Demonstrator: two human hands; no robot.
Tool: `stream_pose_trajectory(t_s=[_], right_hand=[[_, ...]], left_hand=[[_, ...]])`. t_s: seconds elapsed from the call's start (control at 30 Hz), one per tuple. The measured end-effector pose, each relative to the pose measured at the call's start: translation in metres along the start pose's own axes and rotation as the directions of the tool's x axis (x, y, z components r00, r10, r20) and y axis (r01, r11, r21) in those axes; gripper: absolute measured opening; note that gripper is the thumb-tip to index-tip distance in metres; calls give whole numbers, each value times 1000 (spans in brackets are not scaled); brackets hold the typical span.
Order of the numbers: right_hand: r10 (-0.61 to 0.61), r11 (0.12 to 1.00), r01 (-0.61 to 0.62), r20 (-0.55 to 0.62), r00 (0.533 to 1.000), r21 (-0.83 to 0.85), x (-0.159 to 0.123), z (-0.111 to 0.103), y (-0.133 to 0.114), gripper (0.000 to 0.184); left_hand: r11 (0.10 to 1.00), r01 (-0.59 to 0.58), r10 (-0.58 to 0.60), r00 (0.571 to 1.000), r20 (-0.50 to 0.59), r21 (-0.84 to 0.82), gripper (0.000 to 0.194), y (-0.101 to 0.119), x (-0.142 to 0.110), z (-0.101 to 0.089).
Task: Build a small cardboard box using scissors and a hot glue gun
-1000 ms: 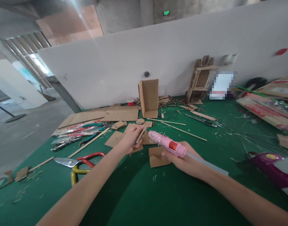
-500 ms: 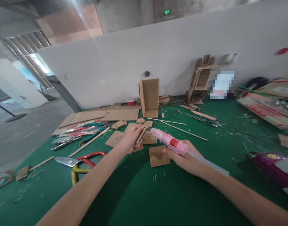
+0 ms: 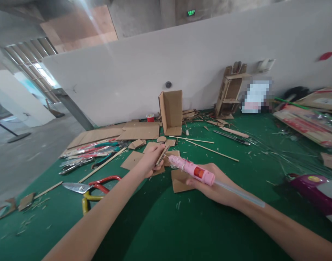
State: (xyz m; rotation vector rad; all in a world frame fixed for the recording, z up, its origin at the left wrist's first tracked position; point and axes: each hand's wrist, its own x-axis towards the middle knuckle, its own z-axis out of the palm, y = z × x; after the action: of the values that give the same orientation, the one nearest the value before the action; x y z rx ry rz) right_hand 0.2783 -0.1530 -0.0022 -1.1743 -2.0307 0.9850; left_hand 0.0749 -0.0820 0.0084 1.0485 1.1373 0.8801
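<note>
My left hand [image 3: 149, 163] is closed around a small flat cardboard strip [image 3: 162, 155], held edge-up above the green table [image 3: 160, 224]. My right hand [image 3: 212, 183] grips a pink glue gun [image 3: 194, 169] with a clear glue stick [image 3: 239, 194] sticking out of its back. The gun's nozzle points left and sits right beside the strip. Cardboard pieces [image 3: 181, 180] lie on the table under both hands.
Scissors and red-handled shears [image 3: 92, 186] lie at the left, with wooden sticks [image 3: 209, 150] and cardboard sheets [image 3: 114, 134] behind. An open cardboard box [image 3: 171, 112] and a cardboard model [image 3: 231, 90] stand by the white wall. A purple tool [image 3: 315, 192] lies at the right.
The glue gun's nozzle dipped and moved closer to the strip in my left hand. The left hand barely shifted.
</note>
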Motion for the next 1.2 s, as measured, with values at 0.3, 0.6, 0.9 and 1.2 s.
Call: stream_pose_trajectory(t_s=[0.3, 0.6, 0.9, 1.2], right_hand=[[31, 998, -30, 3, 1000, -55, 2, 1, 1, 31], [-68, 990, 78, 87, 994, -117, 2, 0, 0, 26], [-236, 965, 246, 105, 966, -89, 3, 0, 3, 28], [-18, 997, 18, -10, 1000, 81, -4, -3, 2, 20]], left_hand=[[1000, 8, -8, 1000, -12, 9, 23, -2, 2, -1], [999, 7, -5, 999, -49, 33, 24, -1, 0, 0], [999, -5, 7, 998, -64, 35, 27, -2, 1, 0], [998, -38, 40, 999, -34, 55, 25, -1, -1, 2]])
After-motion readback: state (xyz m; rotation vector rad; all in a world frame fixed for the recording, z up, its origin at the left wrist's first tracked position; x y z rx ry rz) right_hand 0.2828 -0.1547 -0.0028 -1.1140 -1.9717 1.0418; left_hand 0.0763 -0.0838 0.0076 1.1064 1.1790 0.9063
